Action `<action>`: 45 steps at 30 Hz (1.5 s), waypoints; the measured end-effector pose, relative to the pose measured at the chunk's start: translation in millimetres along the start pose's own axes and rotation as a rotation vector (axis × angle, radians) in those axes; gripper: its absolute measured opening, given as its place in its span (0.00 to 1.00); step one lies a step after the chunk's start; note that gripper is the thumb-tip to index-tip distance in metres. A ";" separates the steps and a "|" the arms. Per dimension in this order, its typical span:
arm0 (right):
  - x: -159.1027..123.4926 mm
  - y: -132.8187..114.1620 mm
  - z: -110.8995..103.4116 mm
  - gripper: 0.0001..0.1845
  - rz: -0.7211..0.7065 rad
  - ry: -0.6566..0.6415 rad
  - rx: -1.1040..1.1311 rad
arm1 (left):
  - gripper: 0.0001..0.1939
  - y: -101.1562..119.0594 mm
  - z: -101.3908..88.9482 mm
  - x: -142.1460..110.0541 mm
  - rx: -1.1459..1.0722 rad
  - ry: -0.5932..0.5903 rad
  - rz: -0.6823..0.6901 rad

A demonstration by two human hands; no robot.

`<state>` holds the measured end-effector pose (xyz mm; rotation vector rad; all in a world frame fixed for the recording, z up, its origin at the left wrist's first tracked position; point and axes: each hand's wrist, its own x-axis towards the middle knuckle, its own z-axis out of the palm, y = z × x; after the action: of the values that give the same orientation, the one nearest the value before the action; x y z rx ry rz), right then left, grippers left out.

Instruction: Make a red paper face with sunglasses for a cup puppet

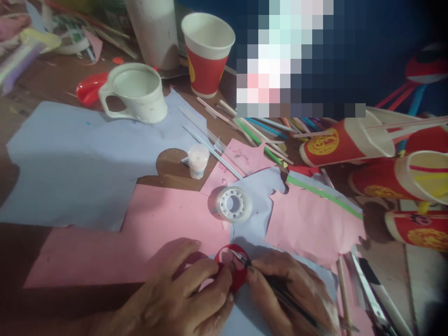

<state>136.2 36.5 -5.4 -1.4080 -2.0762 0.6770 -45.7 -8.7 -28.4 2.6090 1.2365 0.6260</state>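
My left hand [185, 291] presses its fingertips on a small red disc [241, 280] and steadies it against the paper. A pink round piece [226, 255] lies on the disc, partly covered by my fingers. My right hand [292, 284] grips a dark pen [242, 258] whose metal tip touches the pink piece. Under both hands are a light blue sheet [247, 315] and a pink sheet [168, 217]. A roll of clear tape [245, 212] lies just beyond the disc. Behind it stands a small white-capped bottle [198, 163].
A white mug [140, 100] stands at the back left, near a red-and-white paper cup [208, 70]. Loose straws [252, 133] are spread behind the papers. Several paper cups [336, 142] lie on the right, with scissors [369, 291] nearer me. Part of the far side is pixelated.
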 end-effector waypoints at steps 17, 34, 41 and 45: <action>0.3 -0.9 1.2 0.10 -0.001 0.077 -0.107 | 0.09 0.4 0.1 0.4 -0.025 -0.012 0.002; -1.3 -0.2 0.3 0.03 -0.026 0.010 0.034 | 0.10 -0.2 -4.4 1.7 -0.022 -0.017 0.000; -2.9 0.7 1.7 0.04 -0.012 -0.007 -0.001 | 0.09 -0.3 -3.7 1.3 -0.018 -0.006 0.000; -3.5 0.6 3.0 0.04 -0.009 -0.003 -0.001 | 0.09 3.0 -11.0 3.1 -0.032 -0.030 -0.029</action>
<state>135.7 33.1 -8.6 -1.3985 -2.0847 0.6747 -46.9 -8.3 -16.6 2.5607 1.2430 0.5940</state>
